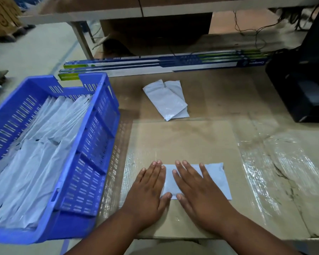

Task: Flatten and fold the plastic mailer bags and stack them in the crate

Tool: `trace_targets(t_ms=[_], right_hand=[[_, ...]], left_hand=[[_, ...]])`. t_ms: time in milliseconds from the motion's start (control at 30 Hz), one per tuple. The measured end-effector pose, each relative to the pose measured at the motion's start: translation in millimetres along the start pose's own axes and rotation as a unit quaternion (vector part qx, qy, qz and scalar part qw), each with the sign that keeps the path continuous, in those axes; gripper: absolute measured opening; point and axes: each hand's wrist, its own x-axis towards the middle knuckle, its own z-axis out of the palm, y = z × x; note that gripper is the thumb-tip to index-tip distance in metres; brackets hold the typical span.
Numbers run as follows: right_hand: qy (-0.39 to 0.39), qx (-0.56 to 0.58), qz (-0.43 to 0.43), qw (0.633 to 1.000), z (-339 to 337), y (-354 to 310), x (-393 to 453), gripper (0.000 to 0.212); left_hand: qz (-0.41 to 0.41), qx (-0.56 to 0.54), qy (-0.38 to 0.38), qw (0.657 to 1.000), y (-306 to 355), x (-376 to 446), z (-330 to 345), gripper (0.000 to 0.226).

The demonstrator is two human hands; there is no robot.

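Note:
A pale grey folded mailer bag lies flat on the cardboard-covered table near the front edge. My left hand presses flat on its left end, fingers straight. My right hand lies flat across its middle, fingers spread. Two more mailer bags lie overlapping farther back on the table, untouched. A blue slotted crate stands at the left, holding several stacked pale mailer bags.
Long boxed tube lights lie across the back of the table. A black machine sits at the right. The table top is cardboard with shiny tape patches. A shelf with cables stands behind.

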Motion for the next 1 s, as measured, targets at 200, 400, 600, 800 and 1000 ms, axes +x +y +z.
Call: trace_targets(t_ms=[200, 400, 600, 800, 1000], right_hand=[[-0.049, -0.007, -0.012, 0.999, 11, 8, -18, 0.072], [-0.065, 0.007, -0.029, 0.997, 13, 15, -13, 0.074], [-0.033, 0.0, -0.034, 0.999, -12, 41, -16, 0.071], [-0.053, 0.017, -0.021, 0.998, 7, 50, -33, 0.074], [-0.099, 0.102, -0.071, 0.987, -8, 77, -20, 0.072]], left_hand=[[0.077, 0.007, 0.008, 0.997, 4, -10, -37, 0.087], [0.061, -0.007, -0.011, 0.998, 13, -20, -22, 0.093], [0.037, 0.014, -0.031, 0.999, 19, -15, -24, 0.088], [0.121, 0.044, 0.006, 0.992, 39, 13, -27, 0.074], [0.129, 0.046, -0.028, 0.99, 54, 18, -13, 0.069]])
